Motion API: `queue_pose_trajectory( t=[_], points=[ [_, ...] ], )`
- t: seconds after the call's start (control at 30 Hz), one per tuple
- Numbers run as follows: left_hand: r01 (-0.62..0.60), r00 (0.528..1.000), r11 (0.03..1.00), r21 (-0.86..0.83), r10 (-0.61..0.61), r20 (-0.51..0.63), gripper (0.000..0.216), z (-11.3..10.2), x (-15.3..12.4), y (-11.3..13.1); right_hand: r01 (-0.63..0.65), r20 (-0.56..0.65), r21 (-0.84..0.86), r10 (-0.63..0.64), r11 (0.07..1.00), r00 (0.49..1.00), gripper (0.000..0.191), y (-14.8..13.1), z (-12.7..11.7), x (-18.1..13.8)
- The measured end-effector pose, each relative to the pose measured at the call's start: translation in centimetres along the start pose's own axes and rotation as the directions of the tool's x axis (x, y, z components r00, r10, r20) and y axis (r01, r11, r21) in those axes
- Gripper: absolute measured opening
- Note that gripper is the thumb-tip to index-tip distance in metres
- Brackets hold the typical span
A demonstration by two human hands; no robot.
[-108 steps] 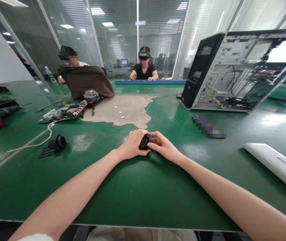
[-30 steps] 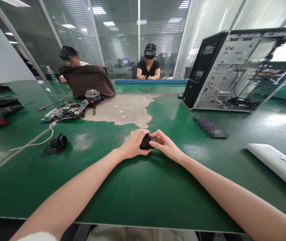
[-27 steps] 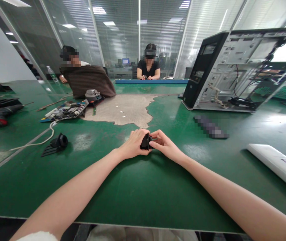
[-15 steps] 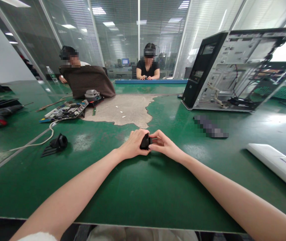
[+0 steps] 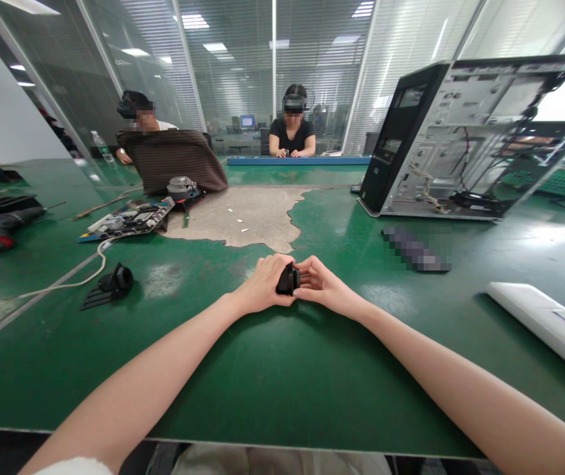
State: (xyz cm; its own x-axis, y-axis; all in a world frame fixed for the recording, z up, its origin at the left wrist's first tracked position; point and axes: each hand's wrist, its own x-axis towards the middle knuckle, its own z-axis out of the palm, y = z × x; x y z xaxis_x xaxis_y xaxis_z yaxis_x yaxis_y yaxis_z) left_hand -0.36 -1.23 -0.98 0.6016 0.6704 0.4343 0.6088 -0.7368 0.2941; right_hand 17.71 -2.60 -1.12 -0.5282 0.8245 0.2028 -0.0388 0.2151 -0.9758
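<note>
Black part [image 5: 284, 280]: likely light, stiff; best held by its wide side, where left hand [image 5: 266, 284] clasps it; right hand [image 5: 323, 287] curls at round end [image 5: 297, 280], pinch unclear from here

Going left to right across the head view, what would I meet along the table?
Black-and-red tool, black slatted part, left hand, small black part, right hand, blurred-out object, white casing.

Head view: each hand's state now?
Left hand: closed, holding a black part.
Right hand: curled at the black part's right end; whether its grip is closed cannot be told.
</note>
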Motion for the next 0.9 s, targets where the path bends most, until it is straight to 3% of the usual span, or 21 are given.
queue_pose_trajectory(
  t=[0.2,0.37,0.6,0.77,0.9],
  points=[
    [-0.020,1.000,1.000,0.009,0.021,-0.013,0.051,-0.03,0.01,0.08,0.026,-0.082,-0.062,-0.031,0.998,0.996,0.024,-0.20,0.05,0.08],
    [-0.013,1.000,1.000,-0.004,0.013,-0.006,0.052,-0.09,0.07,0.14,-0.004,-0.107,-0.064,-0.002,0.998,0.994,0.033,-0.07,0.20,0.10],
    [-0.007,1.000,1.000,0.004,0.007,0.002,0.054,-0.25,-0.06,0.05,0.024,0.008,-0.033,-0.024,0.999,1.000,0.035,-0.21,-0.01,-0.18],
    [-0.022,1.000,1.000,0.018,0.022,-0.011,0.050,-0.43,-0.03,0.37,0.046,-0.099,-0.076,-0.053,0.996,0.994,0.021,-0.38,0.56,-0.12],
    [-0.023,1.000,0.999,0.028,0.024,-0.014,0.052,-0.49,-0.10,0.53,0.025,-0.136,-0.087,-0.037,0.996,0.990,0.028,-0.09,0.82,-0.06]
  ],
)
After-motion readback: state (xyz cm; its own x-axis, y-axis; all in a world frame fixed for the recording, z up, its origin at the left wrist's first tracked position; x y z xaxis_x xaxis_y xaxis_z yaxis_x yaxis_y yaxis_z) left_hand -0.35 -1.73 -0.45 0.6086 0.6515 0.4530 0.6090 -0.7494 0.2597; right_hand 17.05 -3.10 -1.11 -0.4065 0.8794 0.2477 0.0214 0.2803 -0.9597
